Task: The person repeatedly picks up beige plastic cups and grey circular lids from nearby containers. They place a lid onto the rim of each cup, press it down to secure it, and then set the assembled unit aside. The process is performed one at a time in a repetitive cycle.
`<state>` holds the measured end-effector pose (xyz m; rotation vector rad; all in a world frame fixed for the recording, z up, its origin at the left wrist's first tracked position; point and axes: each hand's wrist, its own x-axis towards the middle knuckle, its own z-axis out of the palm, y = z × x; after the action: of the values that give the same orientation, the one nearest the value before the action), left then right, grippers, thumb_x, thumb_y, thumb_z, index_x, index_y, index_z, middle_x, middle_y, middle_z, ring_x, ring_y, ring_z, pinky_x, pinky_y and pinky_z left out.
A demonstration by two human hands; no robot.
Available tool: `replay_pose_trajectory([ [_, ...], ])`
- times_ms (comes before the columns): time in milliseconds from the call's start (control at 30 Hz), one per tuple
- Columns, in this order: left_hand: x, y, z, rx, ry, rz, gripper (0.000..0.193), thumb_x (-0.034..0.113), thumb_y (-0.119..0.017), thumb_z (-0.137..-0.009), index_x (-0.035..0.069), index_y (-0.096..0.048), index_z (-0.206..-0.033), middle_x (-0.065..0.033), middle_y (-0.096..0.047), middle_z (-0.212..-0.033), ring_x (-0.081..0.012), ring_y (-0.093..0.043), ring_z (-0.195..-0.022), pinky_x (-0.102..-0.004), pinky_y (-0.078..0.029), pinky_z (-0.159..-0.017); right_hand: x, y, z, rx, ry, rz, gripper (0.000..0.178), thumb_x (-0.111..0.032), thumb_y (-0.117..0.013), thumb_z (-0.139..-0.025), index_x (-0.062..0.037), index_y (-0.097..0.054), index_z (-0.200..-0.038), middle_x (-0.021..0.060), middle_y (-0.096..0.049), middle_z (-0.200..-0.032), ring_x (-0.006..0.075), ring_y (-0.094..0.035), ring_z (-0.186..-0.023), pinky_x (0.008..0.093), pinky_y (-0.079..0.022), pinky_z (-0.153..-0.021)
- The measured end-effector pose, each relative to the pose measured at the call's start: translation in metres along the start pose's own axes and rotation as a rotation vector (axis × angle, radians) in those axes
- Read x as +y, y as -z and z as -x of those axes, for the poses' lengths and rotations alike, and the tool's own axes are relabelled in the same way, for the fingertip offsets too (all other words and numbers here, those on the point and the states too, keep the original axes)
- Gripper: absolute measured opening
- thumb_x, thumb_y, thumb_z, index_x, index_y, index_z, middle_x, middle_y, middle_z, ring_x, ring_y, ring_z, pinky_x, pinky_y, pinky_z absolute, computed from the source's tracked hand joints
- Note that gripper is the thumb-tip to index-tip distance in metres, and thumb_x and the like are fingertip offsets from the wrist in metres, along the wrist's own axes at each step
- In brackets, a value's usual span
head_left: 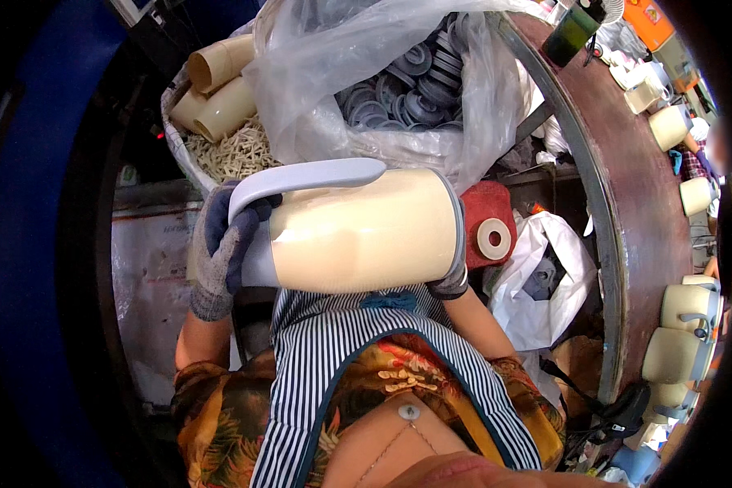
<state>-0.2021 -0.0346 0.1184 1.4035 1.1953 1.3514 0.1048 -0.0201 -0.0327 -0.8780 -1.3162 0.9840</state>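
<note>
A cream jug body with a pale grey handle lies sideways in front of my chest, held up between both hands. My left hand, in a grey and dark blue glove, is closed around its left end, where the handle meets the grey collar. At the opposite end, beside the grey rim, is my gloved right hand. The jug hides most of that hand's fingers, so their grip does not show.
A clear plastic bag of round grey parts stands ahead, beside a sack with cream tubes and short pale pieces. Right are a red container, a white bag and a curved bench lined with cream jugs. Another person is beyond.
</note>
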Motion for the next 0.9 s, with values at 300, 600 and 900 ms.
replay_pose_trajectory([
  [300,-0.057,0.013,0.013,0.029,-0.007,-0.095,0.031,0.022,-0.062,-0.093,-0.003,-0.054,-0.109,-0.015,-0.063,-0.102,-0.0261,-0.062,-0.097,-0.0358,-0.049,-0.088,-0.08,-0.011,-0.028,-0.132,0.478,0.358,0.036,-0.014,-0.061,-0.083,0.0017,-0.058,-0.116,0.0234,-0.059,-0.11,0.0379,-0.057,-0.098,0.0433,-0.046,-0.086],
  [600,-0.068,0.02,0.005,-0.236,-0.485,-0.567,0.074,0.019,-0.072,-0.078,0.0,-0.039,-0.141,-0.0184,-0.064,-0.107,-0.0356,-0.062,-0.095,-0.0456,-0.051,-0.085,-0.028,-0.004,-0.009,-0.038,-0.016,0.084,0.047,-0.025,-0.051,-0.095,0.0027,-0.048,-0.132,0.0159,-0.059,-0.124,0.0265,-0.058,-0.113,0.0375,-0.044,-0.098],
  [900,-0.08,0.024,-0.001,-0.146,-0.058,-0.103,0.031,0.009,-0.05,-0.098,-0.003,-0.052,-0.126,-0.0173,-0.063,-0.108,-0.027,-0.064,-0.095,-0.039,-0.051,-0.089,-0.063,0.014,-0.036,0.144,0.103,-0.134,0.055,-0.022,-0.044,-0.099,-0.0011,-0.031,-0.148,0.0145,-0.038,-0.151,0.0264,-0.036,-0.139,0.0385,-0.027,-0.116],
])
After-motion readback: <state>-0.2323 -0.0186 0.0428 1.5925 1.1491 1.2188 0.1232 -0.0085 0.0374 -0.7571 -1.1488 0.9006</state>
